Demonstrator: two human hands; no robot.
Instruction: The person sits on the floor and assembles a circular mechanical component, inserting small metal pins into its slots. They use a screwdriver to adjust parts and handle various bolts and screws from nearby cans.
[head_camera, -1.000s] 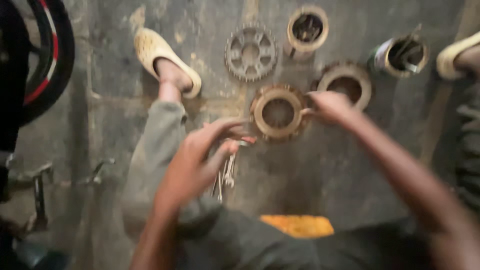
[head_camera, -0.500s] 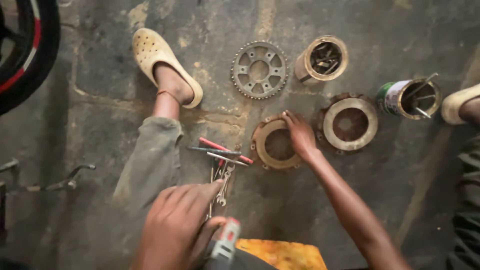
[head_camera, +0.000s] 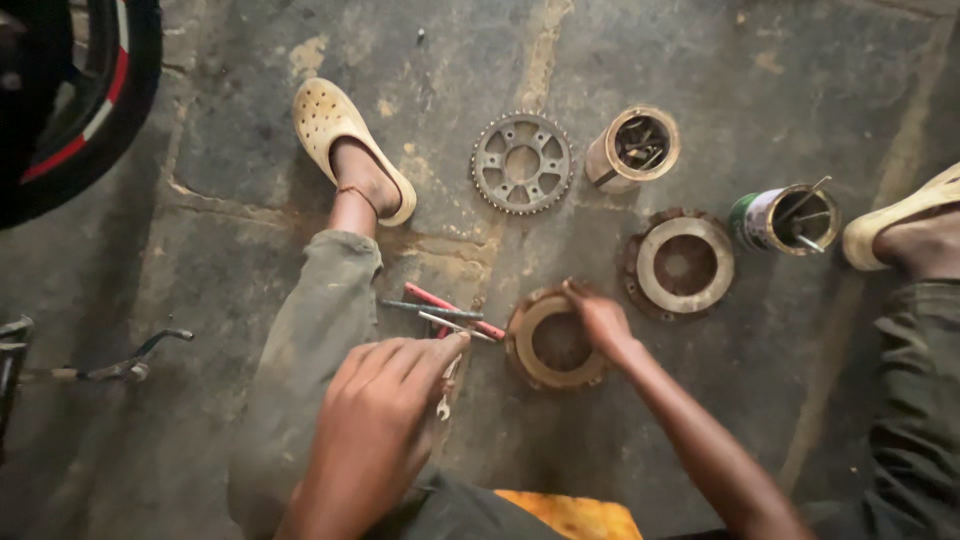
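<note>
Ring (head_camera: 556, 345) on floor (head_camera: 250, 140) is pinched at its rim by right hand (head_camera: 598, 318); left hand (head_camera: 385, 400), fingers loosely spread, nothing gripped, is laid over tools (head_camera: 440, 312)

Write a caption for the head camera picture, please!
Right hand touches a round metal ring on the floor; left hand reaches toward small tools.

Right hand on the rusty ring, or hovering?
Touching. The head view shows the right hand with its fingers lying on the upper right rim of the rusty ring, no gap showing.
</note>
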